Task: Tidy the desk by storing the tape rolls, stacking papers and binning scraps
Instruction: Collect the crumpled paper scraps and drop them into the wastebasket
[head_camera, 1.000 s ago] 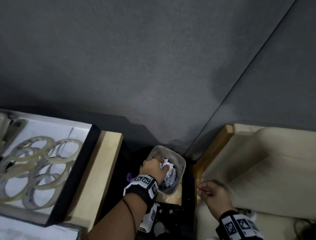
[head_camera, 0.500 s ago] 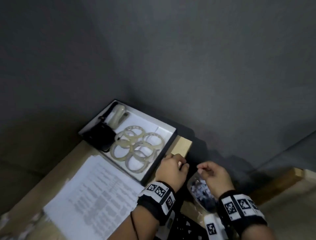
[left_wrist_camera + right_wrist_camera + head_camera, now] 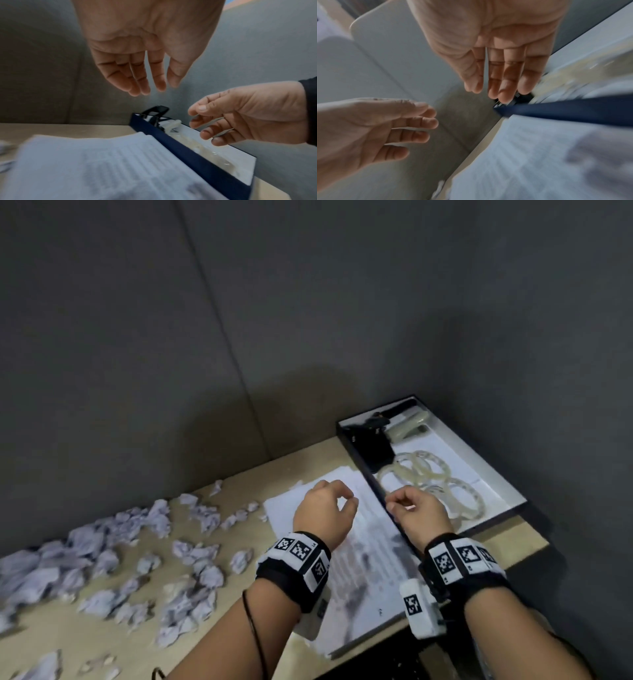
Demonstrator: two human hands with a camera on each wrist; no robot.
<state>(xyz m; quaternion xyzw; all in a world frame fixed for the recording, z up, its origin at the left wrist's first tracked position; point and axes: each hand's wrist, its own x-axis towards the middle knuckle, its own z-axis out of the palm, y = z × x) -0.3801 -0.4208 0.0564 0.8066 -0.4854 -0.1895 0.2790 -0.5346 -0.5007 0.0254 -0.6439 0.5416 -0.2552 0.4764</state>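
Both hands hover empty above the wooden desk [image 3: 301, 463]. My left hand [image 3: 329, 501] hangs over the stack of printed papers [image 3: 370, 563], fingers loosely bent and holding nothing; its relaxed fingers [image 3: 142, 82] show in the left wrist view. My right hand [image 3: 411, 505] floats over the near edge of the dark-rimmed box [image 3: 507, 484], also empty, fingers [image 3: 505, 83] relaxed. Several clear tape rolls [image 3: 428, 470] lie in the box. Many crumpled paper scraps [image 3: 191, 559] are strewn over the desk's left part.
A black tape dispenser [image 3: 371, 440] and a pale object [image 3: 407, 424] sit at the box's far end. Grey partition walls [image 3: 308, 320] close the desk's back and right side. The desk's near edge [image 3: 376, 655] runs just under my wrists.
One second ago my left hand was in the bin beside the desk holding crumpled paper. Both hands have since come up over the desk, empty, and my view has swung left to the scraps.
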